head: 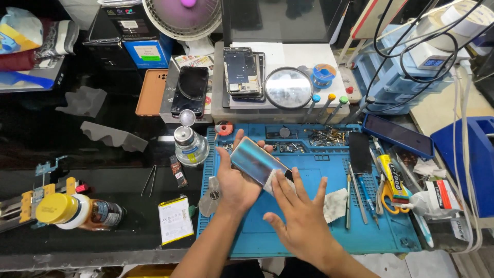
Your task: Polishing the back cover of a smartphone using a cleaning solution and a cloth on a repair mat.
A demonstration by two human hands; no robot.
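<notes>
The left hand (232, 181) clasped an iridescent phone back cover (256, 160) above the blue repair mat (309, 226), while the right hand (301, 216), fingers spread flat, pressed a white cloth (275, 180) against it.

1. Two bare forearms come into view from the bottom edge, with no sleeves over them.
2. The left hand (234, 183) wears no glove, ring or bracelet that can be seen.
3. The right hand (301, 216) is likewise bare, with no glove, ring or watch showing.
4. The fingernails are short and plain.
</notes>
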